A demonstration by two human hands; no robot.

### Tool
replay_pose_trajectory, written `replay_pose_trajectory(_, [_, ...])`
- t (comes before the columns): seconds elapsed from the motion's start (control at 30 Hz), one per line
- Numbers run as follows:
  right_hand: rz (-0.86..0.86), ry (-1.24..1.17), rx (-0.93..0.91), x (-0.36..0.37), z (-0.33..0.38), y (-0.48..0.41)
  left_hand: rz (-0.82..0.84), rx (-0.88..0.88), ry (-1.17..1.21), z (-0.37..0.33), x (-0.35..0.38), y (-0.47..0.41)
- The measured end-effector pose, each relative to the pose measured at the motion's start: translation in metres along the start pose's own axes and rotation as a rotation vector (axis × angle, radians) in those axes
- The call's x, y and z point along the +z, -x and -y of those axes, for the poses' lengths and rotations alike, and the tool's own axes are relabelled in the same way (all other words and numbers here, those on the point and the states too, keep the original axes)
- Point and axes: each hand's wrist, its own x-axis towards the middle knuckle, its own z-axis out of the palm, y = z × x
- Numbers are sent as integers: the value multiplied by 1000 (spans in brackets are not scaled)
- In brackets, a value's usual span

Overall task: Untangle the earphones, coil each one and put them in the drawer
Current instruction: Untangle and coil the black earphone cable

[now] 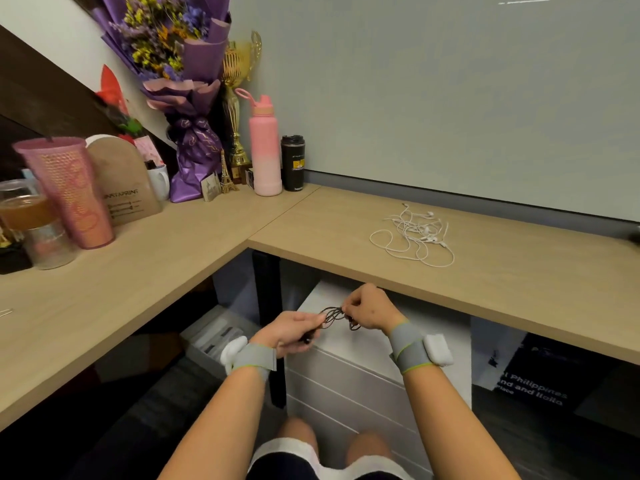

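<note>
A black earphone cable (335, 315) is bunched in loops between both hands, below the desk's front edge and above the white drawer unit (349, 379). My left hand (294, 332) grips one end of the black cable, its fingers curled round it. My right hand (369, 308) pinches the loops from the other side. A tangle of white earphones (414, 233) lies loose on the wooden desk (502, 289), further back and to the right of my hands. The unit's drawers look closed.
The left desk wing holds a pink tumbler (69, 192), a glass of brown drink (31, 220), a card sign, a mug and a purple bouquet (180, 81). A trophy, a pink bottle (265, 147) and a black flask (293, 162) stand in the corner. My knees are below.
</note>
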Motion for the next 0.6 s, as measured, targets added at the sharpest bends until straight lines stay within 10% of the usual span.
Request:
replay_pose_trajectory(0.23, [-130, 56, 156, 0, -5, 24, -54, -163, -287, 55, 37, 10])
replay_pose_trajectory(0.4, [-175, 47, 183, -1, -10, 35, 2, -323, 99, 72, 53, -1])
replay_pose_trajectory(0.6, [-169, 29, 186, 6, -25, 33, -360, -242, 29, 81, 61, -28])
